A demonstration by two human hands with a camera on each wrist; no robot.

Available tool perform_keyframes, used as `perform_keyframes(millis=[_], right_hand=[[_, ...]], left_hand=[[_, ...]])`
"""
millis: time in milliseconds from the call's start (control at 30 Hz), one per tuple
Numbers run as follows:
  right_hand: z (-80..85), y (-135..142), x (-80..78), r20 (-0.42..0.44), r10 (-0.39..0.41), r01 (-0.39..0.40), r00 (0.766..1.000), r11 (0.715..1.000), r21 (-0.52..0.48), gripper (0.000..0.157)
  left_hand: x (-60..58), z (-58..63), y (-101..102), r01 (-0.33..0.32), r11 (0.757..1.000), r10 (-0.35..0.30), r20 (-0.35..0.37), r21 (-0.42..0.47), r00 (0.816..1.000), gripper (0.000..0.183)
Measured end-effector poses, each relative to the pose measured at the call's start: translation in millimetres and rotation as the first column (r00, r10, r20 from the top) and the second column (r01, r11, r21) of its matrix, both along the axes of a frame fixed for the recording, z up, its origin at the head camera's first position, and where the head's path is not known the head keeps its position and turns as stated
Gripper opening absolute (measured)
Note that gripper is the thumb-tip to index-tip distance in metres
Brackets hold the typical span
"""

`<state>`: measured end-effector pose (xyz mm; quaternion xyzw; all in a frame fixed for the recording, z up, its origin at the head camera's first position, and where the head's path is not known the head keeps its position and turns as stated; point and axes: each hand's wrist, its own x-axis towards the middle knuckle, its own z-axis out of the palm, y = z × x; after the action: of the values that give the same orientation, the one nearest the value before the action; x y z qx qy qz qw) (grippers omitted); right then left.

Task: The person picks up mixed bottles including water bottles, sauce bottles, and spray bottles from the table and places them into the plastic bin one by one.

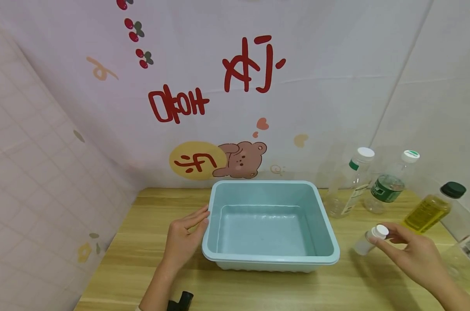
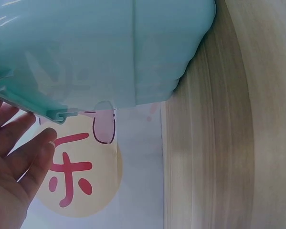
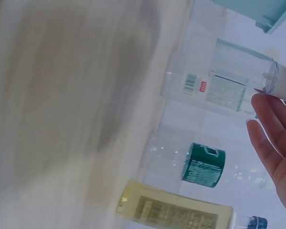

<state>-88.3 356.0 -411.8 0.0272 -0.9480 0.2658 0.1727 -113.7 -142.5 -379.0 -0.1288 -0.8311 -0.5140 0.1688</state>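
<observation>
Small white-capped bottle [image 1: 363, 246] is pinched in the right hand [image 1: 415, 255]; the left hand [image 1: 183, 240], fingers loosely extended, touches the tub [image 1: 271, 259].

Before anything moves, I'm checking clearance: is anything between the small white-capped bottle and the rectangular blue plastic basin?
Only the basin's right wall; nothing separate shows between it and the bottle in the right hand.
</observation>
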Motion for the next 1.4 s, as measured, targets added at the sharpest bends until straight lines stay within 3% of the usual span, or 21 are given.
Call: perform_keyframes(millis=[367, 667, 933, 1267, 1400], right_hand=[[24.5, -4, -1.7, -0.064, 0.016, -0.016, 0.998, 1.0, -0.001, 0.041], [42.0, -11, -7.2, -0.215, 0.046, -0.053, 0.976, 0.998, -0.026, 0.043], [59.5, -19, -12.0, -0.21, 0.026, -0.037, 0.977, 0.998, -0.05, 0.045], [78.1, -27, -22.6, -0.352, 0.099, -0.113, 0.931, 0.993, -0.021, 0.047], [84.2, -32, -24.8, -0.344, 0.095, -0.114, 0.934, 0.993, -0.036, 0.046]], left_hand=[[0.8, -0.4, 1, -0.006, 1.0, 0.006, 0.003, -0.007, 1.0, 0.023], [0.2, -1.9, 0, 0.004, 1.0, -0.004, -0.015, 0.003, 1.0, 0.024], [0.3, -3.3, 0, 0.0, 1.0, 0.0, -0.018, 0.001, 1.0, 0.024], [-0.1, -4.2, 0, 0.016, 1.0, -0.015, -0.048, 0.015, 0.999, 0.024], [-0.1, -3.9, 0, 0.021, 1.0, -0.02, -0.054, 0.017, 0.998, 0.023]])
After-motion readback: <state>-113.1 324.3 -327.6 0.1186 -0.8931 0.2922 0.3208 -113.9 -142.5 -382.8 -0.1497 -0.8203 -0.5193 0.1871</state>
